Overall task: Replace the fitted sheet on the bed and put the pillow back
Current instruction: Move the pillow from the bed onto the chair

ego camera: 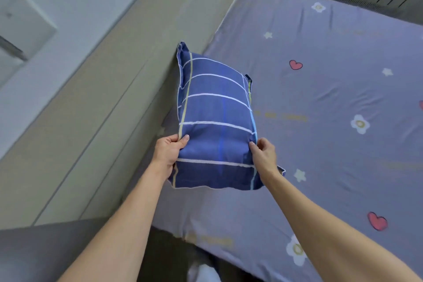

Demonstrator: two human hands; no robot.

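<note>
Blue striped pillow [215,121] gripped by left hand [168,152], right hand [263,155], over sheeted bed [332,98]

Before you is the bed, covered by a smooth lavender fitted sheet [320,98] printed with red hearts, white flowers and stars. The blue pillow with white check lines [215,121] sits beside the beige padded headboard [109,98].

Nothing here you can actually read, tbh. The only lettering is on the fitted sheet [320,89]: faint yellowish lines of print, one at about 3 o'clock from the pillow [215,119], just off its right edge, another near the sheet's front edge at about 6 o'clock from the pillow, and a couple more out toward the right side. All of it is too blurry and washed out to make out a single word.
</note>
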